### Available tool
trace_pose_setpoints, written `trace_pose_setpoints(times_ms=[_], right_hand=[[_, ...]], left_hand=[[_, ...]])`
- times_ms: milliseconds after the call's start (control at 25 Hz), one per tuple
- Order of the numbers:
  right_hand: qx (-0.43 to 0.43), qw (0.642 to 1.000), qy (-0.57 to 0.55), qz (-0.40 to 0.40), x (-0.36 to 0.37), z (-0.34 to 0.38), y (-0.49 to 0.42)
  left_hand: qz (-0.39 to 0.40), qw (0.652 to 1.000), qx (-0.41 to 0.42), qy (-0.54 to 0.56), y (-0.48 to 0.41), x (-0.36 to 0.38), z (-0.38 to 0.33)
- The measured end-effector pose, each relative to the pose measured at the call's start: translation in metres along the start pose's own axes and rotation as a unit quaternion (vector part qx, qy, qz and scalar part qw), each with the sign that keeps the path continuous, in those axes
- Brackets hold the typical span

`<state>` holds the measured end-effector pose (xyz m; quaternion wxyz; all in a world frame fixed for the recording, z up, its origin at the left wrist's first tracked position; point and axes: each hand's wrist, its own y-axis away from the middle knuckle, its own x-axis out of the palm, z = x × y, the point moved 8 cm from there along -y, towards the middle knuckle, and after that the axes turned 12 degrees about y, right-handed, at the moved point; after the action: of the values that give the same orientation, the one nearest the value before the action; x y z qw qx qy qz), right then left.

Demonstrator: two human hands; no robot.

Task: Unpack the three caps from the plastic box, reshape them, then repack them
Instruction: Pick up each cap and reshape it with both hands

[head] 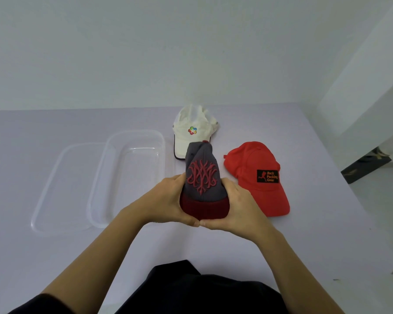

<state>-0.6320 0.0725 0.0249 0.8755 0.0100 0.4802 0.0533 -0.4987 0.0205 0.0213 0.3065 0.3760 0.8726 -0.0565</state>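
A grey cap (pixel 202 177) with a dark red brim and red embroidery is squeezed between both hands above the table's middle. My left hand (pixel 166 200) grips its left side and my right hand (pixel 241 205) its right side, thumbs meeting under the brim. A white cap (pixel 191 130) with a coloured logo lies behind it. To the right, a red cap (pixel 256 175) with a black patch rests on the table. The clear plastic box (pixel 161 141) stands open to the left with nothing in it.
The box's clear lid (pixel 52 177) lies flat just left of the box. The pale table (pixel 304 245) meets a white wall at the back. Its right edge drops to the floor, where a dark object (pixel 365 166) sits.
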Motion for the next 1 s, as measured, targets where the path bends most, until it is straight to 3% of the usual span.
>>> trace_pose_setpoints(times_ms=[360, 440, 520, 600, 680, 760, 800, 880, 920, 960, 1000], right_hand=[[-0.007, 0.999, -0.015, 0.027, 0.005, 0.006, 0.0], [-0.003, 0.998, -0.053, 0.037, 0.007, 0.004, 0.003], [-0.001, 0.986, -0.166, 0.016, 0.002, 0.003, 0.004], [0.033, 0.921, -0.385, -0.044, -0.008, -0.006, 0.001], [0.102, 0.805, -0.577, -0.09, -0.008, -0.021, -0.005], [0.13, 0.752, -0.64, -0.089, -0.005, -0.025, -0.014], [0.128, 0.745, -0.65, -0.086, -0.005, -0.025, -0.017], [0.108, 0.737, -0.662, -0.087, -0.009, -0.023, -0.019], [0.105, 0.735, -0.664, -0.087, -0.01, -0.022, -0.019], [0.114, 0.738, -0.66, -0.085, -0.007, -0.023, -0.019], [0.135, 0.744, -0.65, -0.075, -0.003, -0.025, -0.019]], left_hand=[[0.019, 0.999, 0.008, 0.024, -0.001, 0.01, 0.003], [0.014, 0.997, 0.001, 0.075, 0.001, 0.011, 0.006], [-0.008, 0.989, 0.0, 0.149, 0.001, 0.008, 0.008], [-0.029, 0.975, -0.003, 0.219, 0.001, 0.002, 0.008], [-0.029, 0.958, -0.016, 0.286, 0.0, 0.002, 0.008], [-0.035, 0.91, -0.01, 0.414, 0.001, 0.003, 0.001], [-0.065, 0.856, -0.004, 0.513, 0.0, 0.0, 0.002], [-0.164, 0.686, -0.042, 0.708, -0.001, -0.006, 0.016], [-0.207, 0.623, -0.094, 0.748, -0.001, -0.003, 0.026], [-0.231, 0.608, -0.163, 0.742, -0.001, 0.003, 0.033], [-0.244, 0.626, -0.232, 0.704, 0.0, 0.012, 0.041]])
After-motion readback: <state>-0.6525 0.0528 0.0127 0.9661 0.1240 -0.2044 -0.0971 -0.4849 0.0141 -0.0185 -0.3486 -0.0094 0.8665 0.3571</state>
